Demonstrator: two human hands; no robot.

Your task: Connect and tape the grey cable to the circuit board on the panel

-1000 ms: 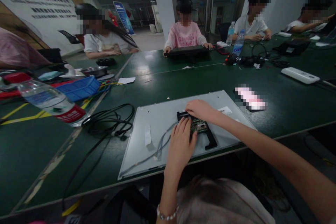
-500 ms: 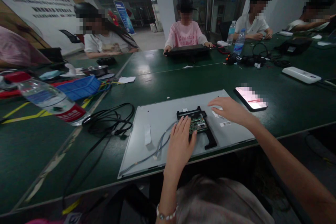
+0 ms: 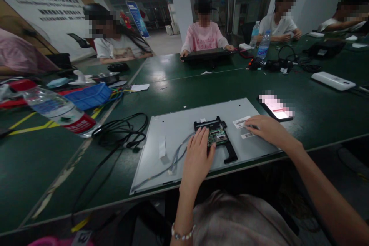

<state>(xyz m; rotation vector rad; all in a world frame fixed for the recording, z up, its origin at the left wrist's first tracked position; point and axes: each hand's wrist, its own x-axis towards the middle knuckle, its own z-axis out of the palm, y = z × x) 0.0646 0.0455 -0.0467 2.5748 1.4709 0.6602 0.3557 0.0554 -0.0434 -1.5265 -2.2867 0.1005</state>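
A pale grey flat panel (image 3: 170,128) lies on the table in front of me, with printed labels (image 3: 241,122) on its right part. On the panel rests a black bracket (image 3: 230,153) around a green circuit board (image 3: 216,137). My left hand (image 3: 198,152) lies over the left side of the bracket and board, fingers stretched out. A grey cable (image 3: 177,157) runs from under that hand to the panel's lower left. Above the labels, my right hand (image 3: 268,132) has its fingers pinched together. A small dark tip shows at them, too small to name.
A lit phone (image 3: 276,107) lies right of the panel. Black cables (image 3: 123,134) and a tilted water bottle (image 3: 63,111) are at left, near a blue basket (image 3: 89,96). Several people sit around the green table (image 3: 170,84). A white device (image 3: 333,81) lies at right.
My right hand has drawn back to the right and down, away from the bracket, and its fingers have closed from a spread pose. My left hand has stayed on the bracket.
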